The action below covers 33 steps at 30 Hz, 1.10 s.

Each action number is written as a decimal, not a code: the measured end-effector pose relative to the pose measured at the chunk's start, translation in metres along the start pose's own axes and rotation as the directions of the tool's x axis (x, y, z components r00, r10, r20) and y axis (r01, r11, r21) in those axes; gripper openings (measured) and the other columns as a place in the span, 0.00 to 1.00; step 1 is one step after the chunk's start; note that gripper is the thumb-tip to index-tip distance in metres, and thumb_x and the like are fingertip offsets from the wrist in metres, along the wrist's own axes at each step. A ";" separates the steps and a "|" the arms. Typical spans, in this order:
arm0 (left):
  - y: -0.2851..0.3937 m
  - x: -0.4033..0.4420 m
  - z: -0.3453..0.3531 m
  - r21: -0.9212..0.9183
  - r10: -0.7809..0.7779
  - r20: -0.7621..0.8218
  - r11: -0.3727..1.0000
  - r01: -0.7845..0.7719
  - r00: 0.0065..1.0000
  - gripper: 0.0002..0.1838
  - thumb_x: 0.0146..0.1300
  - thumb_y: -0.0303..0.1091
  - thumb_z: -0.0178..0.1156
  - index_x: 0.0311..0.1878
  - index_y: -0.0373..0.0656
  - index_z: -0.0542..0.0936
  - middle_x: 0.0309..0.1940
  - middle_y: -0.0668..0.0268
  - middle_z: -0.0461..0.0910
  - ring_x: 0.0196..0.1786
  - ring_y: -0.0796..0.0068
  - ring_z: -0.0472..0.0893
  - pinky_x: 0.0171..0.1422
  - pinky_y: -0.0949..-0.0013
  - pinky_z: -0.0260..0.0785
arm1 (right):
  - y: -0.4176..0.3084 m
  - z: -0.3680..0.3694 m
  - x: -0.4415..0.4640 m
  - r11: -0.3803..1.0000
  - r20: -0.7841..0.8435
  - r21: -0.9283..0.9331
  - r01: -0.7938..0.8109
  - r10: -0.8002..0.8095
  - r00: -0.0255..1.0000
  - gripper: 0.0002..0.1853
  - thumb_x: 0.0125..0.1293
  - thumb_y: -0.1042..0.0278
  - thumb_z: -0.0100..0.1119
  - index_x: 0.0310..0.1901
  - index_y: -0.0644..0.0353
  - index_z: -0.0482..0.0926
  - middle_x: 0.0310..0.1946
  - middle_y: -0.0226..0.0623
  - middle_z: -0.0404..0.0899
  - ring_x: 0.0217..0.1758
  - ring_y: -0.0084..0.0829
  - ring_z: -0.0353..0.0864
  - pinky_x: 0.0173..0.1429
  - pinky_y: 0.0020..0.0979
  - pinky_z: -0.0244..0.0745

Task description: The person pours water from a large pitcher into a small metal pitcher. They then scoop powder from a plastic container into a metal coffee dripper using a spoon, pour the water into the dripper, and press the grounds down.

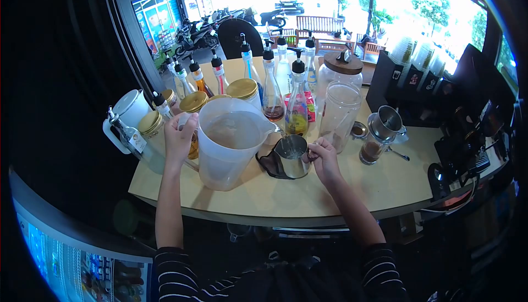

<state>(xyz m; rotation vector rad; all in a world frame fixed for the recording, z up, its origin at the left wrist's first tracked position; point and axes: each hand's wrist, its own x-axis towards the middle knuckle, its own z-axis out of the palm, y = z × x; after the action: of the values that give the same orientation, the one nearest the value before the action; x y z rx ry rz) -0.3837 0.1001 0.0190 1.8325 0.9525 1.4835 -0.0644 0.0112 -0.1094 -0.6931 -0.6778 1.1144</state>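
A large translucent pitcher (228, 148) is tilted to the right, with my left hand (181, 131) closed round its handle. Liquid runs from its spout into a small metal jug (296, 164). The fingers of my right hand (324, 156) grip that jug's handle on its right side. A dark cloth or pad (269, 164) lies beside and partly under the jug. Right of my right hand stand an empty glass jar (341, 112) and a glass of brown drink (371, 151) with a metal dripper (388, 120) on it.
Several pump bottles (272, 90) and gold-lidded jars (242, 89) line the back of the wooden counter (247, 203). A wood-lidded jar (342, 63) stands behind the glass jar. Cup holders (412, 76) are at the right, a spoon (399, 154) near the dripper.
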 end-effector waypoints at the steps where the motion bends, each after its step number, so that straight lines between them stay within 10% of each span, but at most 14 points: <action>1: 0.001 0.000 0.000 0.002 0.006 -0.002 1.000 -0.006 1.000 0.16 0.64 0.36 0.58 0.22 0.39 0.76 0.18 0.78 0.69 0.23 0.91 0.63 0.27 0.79 0.53 | -0.001 0.001 -0.001 1.000 -0.006 -0.004 0.000 0.000 1.000 0.10 0.59 0.80 0.58 0.27 0.55 0.69 0.21 0.23 0.68 0.25 0.14 0.63 0.33 0.19 0.60; 33: 0.001 -0.017 -0.013 -0.071 0.002 -0.016 0.998 -0.003 1.000 0.14 0.64 0.37 0.59 0.27 0.37 0.78 0.21 0.75 0.75 0.24 0.90 0.70 0.28 0.81 0.60 | -0.010 0.050 -0.016 0.998 -0.010 0.055 0.037 -0.037 0.999 0.11 0.60 0.78 0.59 0.25 0.54 0.68 0.20 0.26 0.69 0.22 0.17 0.67 0.30 0.20 0.64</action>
<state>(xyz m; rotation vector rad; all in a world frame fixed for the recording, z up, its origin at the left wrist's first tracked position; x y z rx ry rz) -0.3988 0.0859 0.0131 1.7743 0.8947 1.5163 -0.1022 0.0013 -0.0735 -0.6360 -0.6478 1.0916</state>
